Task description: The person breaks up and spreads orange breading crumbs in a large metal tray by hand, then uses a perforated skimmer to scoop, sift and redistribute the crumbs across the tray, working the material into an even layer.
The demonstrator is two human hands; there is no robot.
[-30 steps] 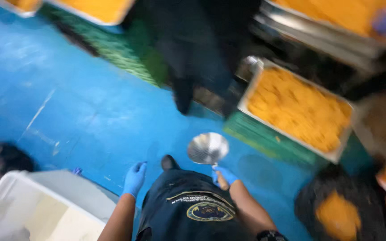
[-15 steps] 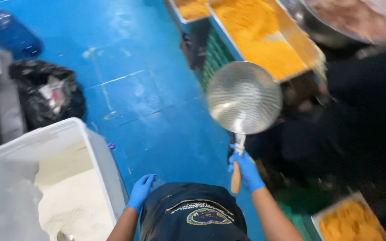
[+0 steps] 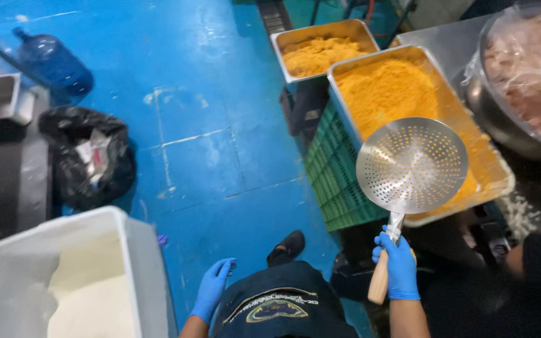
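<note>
The perforated metal skimmer (image 3: 412, 165) stands on the right of the scene with its long axis running near to far: the wooden handle (image 3: 380, 283) is at the near end, and the round bowl at the far end hangs over the near corner of the large tray of orange crumb (image 3: 402, 87). The gloved right hand (image 3: 399, 266) is clenched around that handle, just near of the bowl. The gloved left hand (image 3: 213, 289) hangs loosely curled and holding nothing, well to the left, beside the white bin of flour (image 3: 134, 244).
</note>
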